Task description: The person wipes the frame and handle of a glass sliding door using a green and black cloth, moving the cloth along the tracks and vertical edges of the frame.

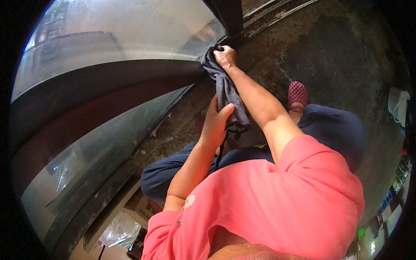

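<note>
A dark grey cloth (pixel 224 84), apparently a garment with a dark cord, hangs bunched between my two hands. My right hand (pixel 226 58) is closed on its upper end, beside the lower corner of a glass panel (pixel 156 29). Lower down, my left hand (pixel 213 126) holds the cloth, thumb lying across its front and most fingers hidden behind it. The cloth's top touches or nearly touches the dark frame (pixel 146 70) at the panel's edge; exact contact cannot be told. A second glass panel (pixel 107 146) stands on the near side of the frame.
Metal tracks (pixel 276 16) run along the stained concrete floor (pixel 341 65) beyond the frame. A white container (pixel 399 105) stands at far right. At lower left are a cardboard box (pixel 141 208) and clear plastic (pixel 120 229). My foot in a red woven shoe (pixel 297 94) rests on the floor.
</note>
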